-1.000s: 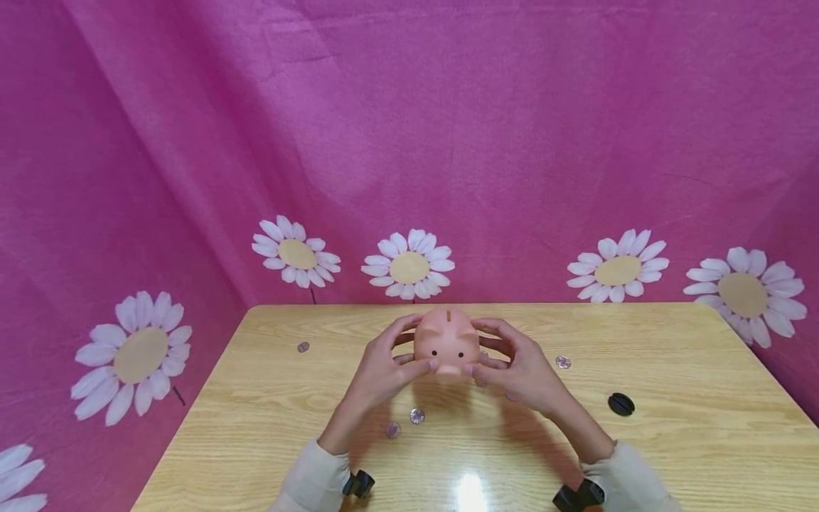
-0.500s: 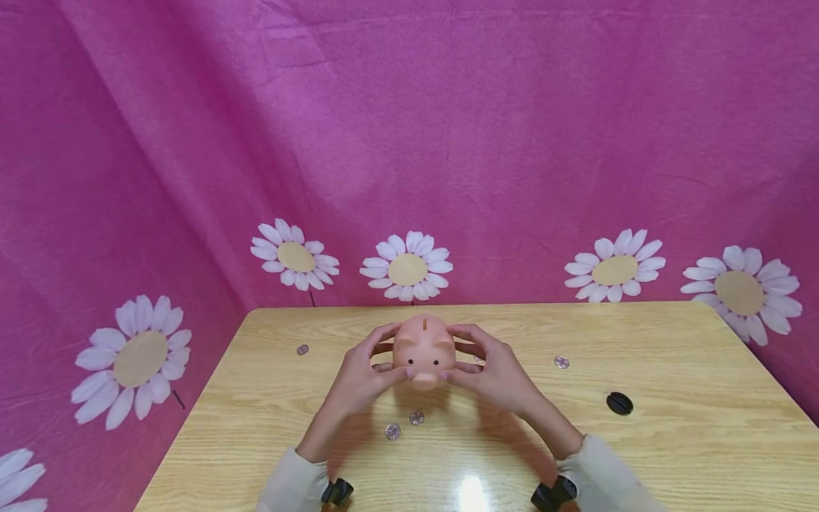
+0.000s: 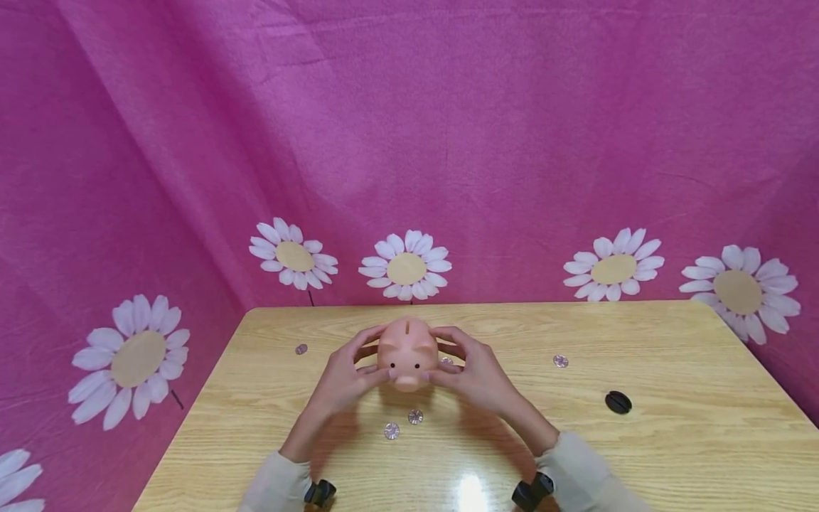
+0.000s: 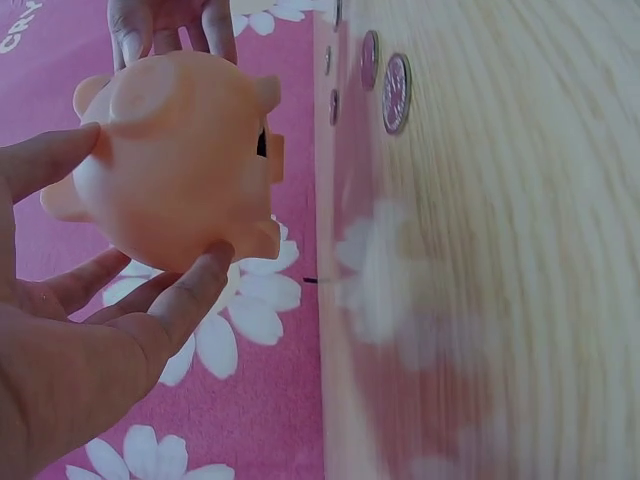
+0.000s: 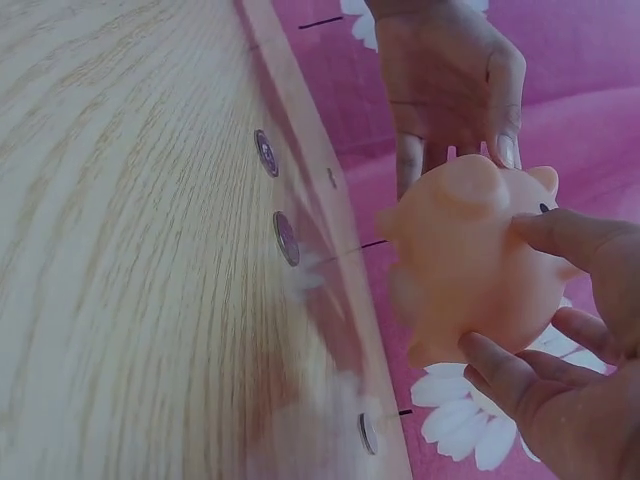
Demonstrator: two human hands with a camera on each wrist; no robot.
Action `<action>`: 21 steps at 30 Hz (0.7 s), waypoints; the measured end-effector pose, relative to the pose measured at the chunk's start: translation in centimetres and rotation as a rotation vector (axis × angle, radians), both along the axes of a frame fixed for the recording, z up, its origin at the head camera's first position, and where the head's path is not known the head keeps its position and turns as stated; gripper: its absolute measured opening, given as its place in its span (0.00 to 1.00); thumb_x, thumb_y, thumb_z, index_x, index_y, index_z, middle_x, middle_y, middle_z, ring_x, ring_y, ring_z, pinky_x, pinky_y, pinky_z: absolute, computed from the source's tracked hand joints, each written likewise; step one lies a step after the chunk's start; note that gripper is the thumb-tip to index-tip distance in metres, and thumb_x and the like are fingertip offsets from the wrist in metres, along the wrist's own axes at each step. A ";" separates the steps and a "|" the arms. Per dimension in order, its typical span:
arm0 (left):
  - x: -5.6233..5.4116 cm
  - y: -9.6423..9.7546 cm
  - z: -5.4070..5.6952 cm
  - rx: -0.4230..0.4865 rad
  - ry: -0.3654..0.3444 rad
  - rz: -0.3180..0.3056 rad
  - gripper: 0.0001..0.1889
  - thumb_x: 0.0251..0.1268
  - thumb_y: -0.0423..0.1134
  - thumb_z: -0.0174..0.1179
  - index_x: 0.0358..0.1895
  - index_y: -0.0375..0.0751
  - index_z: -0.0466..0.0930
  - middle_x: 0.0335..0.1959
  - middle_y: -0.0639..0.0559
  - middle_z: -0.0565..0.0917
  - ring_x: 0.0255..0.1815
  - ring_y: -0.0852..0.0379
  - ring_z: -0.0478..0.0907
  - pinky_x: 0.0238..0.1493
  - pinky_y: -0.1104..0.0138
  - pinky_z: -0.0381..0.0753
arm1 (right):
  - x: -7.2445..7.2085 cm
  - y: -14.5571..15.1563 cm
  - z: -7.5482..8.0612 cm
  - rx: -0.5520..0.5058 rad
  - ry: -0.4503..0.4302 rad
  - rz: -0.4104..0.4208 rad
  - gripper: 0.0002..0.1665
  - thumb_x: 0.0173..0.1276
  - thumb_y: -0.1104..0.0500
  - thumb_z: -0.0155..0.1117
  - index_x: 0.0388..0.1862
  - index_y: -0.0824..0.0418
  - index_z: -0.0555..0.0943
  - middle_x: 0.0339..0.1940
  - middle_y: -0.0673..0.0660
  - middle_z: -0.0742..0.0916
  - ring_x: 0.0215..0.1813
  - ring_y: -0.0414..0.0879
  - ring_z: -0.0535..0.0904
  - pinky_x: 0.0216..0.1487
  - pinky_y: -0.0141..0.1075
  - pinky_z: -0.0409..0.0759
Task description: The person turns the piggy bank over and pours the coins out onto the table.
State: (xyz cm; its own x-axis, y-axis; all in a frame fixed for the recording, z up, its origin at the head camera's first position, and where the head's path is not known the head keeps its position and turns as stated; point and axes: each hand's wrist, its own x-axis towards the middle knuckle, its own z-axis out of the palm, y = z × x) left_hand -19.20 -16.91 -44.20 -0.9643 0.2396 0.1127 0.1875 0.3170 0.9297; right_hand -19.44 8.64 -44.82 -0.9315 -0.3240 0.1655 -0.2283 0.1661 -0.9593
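Note:
A pink piggy bank faces me, upright, with the slot on top showing. My left hand grips its left side and my right hand its right side, thumbs beside the snout. In the left wrist view the piggy bank is off the table, with part of a dark opening showing on its underside. Two coins lie below it on the table, a left coin and a right coin. Another coin shows between the right hand's thumb and fingers, on the table behind.
The wooden table carries a small coin at the back left and a single coin at the right. Nearby lies a black oval piece with a groove. A pink flowered cloth hangs behind the table.
Both hands have carried the piggy bank to the left, and slightly down in the head view. The coins and the black oval piece stay where they were.

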 end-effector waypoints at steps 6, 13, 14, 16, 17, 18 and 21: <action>0.1 -0.5 -0.1 -0.010 -0.018 0.031 0.38 0.64 0.29 0.74 0.78 0.39 0.72 0.77 0.38 0.76 0.74 0.34 0.78 0.68 0.50 0.86 | -0.5 -0.8 -0.3 0.032 0.005 0.012 0.36 0.65 0.67 0.80 0.71 0.63 0.78 0.76 0.68 0.80 0.74 0.67 0.79 0.65 0.44 0.87; 0.0 -1.1 -1.2 -0.034 -0.018 0.036 0.36 0.66 0.27 0.72 0.77 0.35 0.72 0.76 0.34 0.76 0.74 0.32 0.77 0.71 0.48 0.82 | -1.1 -1.6 -0.9 0.108 -0.010 0.046 0.36 0.67 0.68 0.78 0.72 0.64 0.76 0.76 0.69 0.79 0.74 0.69 0.79 0.63 0.46 0.88; 0.0 -1.2 -1.4 -0.035 -0.017 0.028 0.35 0.67 0.27 0.72 0.77 0.35 0.72 0.76 0.33 0.76 0.74 0.31 0.77 0.72 0.47 0.81 | -1.1 -1.6 -1.0 0.119 -0.015 0.052 0.36 0.67 0.68 0.77 0.73 0.64 0.76 0.77 0.69 0.78 0.74 0.69 0.79 0.63 0.46 0.88; -0.1 -1.3 -1.7 -0.041 -0.021 0.013 0.34 0.69 0.27 0.70 0.77 0.34 0.71 0.76 0.32 0.75 0.75 0.31 0.76 0.75 0.47 0.79 | -1.1 -1.6 -1.1 0.132 -0.024 0.062 0.36 0.68 0.69 0.76 0.74 0.65 0.75 0.77 0.69 0.78 0.75 0.69 0.78 0.64 0.46 0.88; -0.2 -1.4 -1.8 -0.047 -0.021 0.004 0.33 0.70 0.28 0.70 0.77 0.34 0.71 0.77 0.32 0.75 0.75 0.31 0.76 0.76 0.46 0.78 | -1.2 -1.6 -1.1 0.135 -0.028 0.066 0.36 0.68 0.69 0.76 0.74 0.64 0.75 0.78 0.69 0.77 0.75 0.69 0.78 0.64 0.46 0.88; -0.2 -1.4 -1.9 -0.049 -0.023 -0.003 0.33 0.71 0.29 0.69 0.77 0.34 0.70 0.77 0.31 0.74 0.76 0.31 0.75 0.76 0.46 0.77 | -1.2 -1.6 -1.1 0.134 -0.031 0.069 0.36 0.69 0.70 0.75 0.74 0.64 0.75 0.78 0.68 0.77 0.75 0.69 0.77 0.64 0.46 0.88; -0.3 -1.4 -1.9 -0.052 -0.024 -0.017 0.33 0.72 0.30 0.69 0.77 0.34 0.70 0.77 0.31 0.73 0.76 0.30 0.75 0.76 0.45 0.77 | -1.2 -1.6 -1.0 0.128 -0.042 0.069 0.36 0.69 0.70 0.75 0.74 0.64 0.75 0.79 0.68 0.76 0.76 0.69 0.77 0.64 0.45 0.88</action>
